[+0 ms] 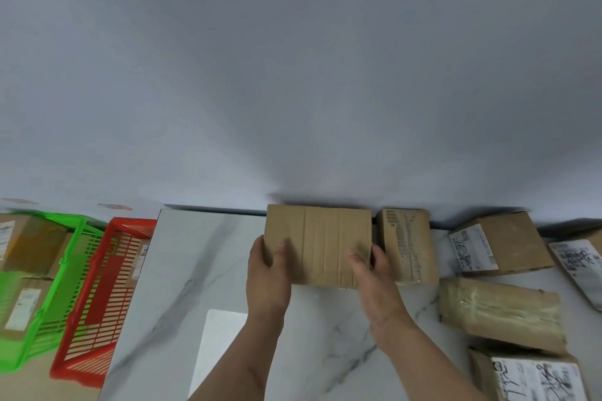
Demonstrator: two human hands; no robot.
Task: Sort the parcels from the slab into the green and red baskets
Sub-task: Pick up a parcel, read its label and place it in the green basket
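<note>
Both grips are clamped on one plain cardboard parcel: the left hand holds its left edge with the thumb laid on top, and the right hand holds its right edge the same way, fingers curled round the side. This parcel sits at the far edge of the marble slab, against the white wall.

Just right of the held parcel stands a taped box, almost touching it. Farther right of the held parcel lie a labelled box, a tape-wrapped bundle nearer the person, a parcel with a scribbled label nearest, and another labelled one at the frame's edge.

Left of the held parcel, off the slab, is the red basket, and beyond it the green basket; both contain cardboard boxes.
</note>
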